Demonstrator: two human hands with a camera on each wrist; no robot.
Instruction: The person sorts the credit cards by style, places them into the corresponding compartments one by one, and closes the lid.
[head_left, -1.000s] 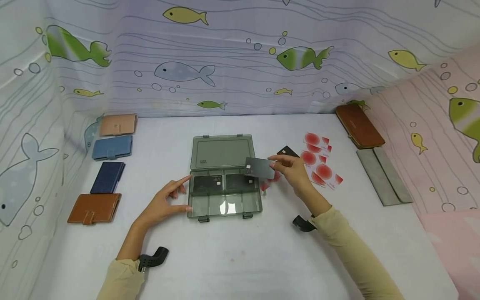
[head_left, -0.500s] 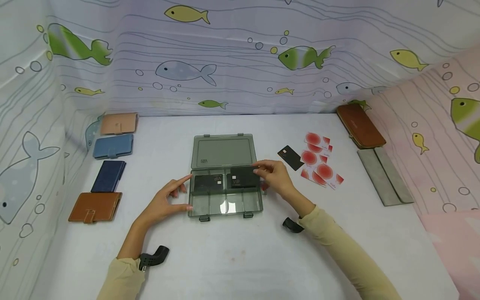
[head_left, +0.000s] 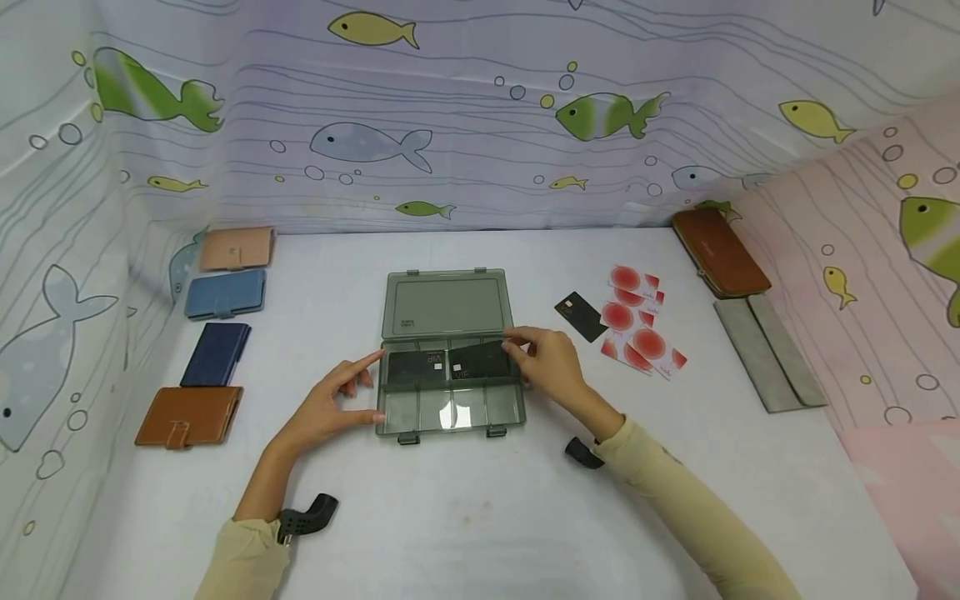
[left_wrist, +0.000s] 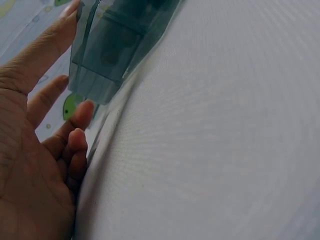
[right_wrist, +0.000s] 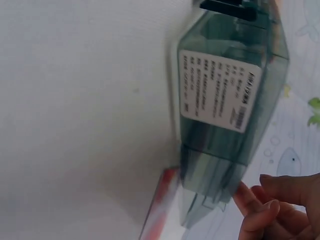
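A translucent grey-green plastic box [head_left: 453, 408] stands on the table with its lid [head_left: 448, 304] laid back. One black VIP card [head_left: 408, 367] lies flat in the back left compartment. Another black VIP card [head_left: 477, 361] sits slightly tilted in the back right one, and my right hand [head_left: 551, 362] pinches its right end. My left hand [head_left: 326, 404] touches the box's left side with extended index finger and thumb. In the left wrist view, the box wall [left_wrist: 97, 75] meets those fingertips. The right wrist view shows a white printed label [right_wrist: 220, 90] on the box; the card is hidden there.
Right of the box lie a loose black card [head_left: 581, 317] and several red-and-white cards [head_left: 651, 343]. A brown purse [head_left: 720, 252] and a grey sleeve [head_left: 768, 354] lie farther right. Pink, light blue [head_left: 225, 294], navy and brown wallets [head_left: 187, 417] line the left.
My right hand has brought the VIP card leftward and down into the back right compartment, over a dark card seen there earlier. My left hand has stayed at the box's side.
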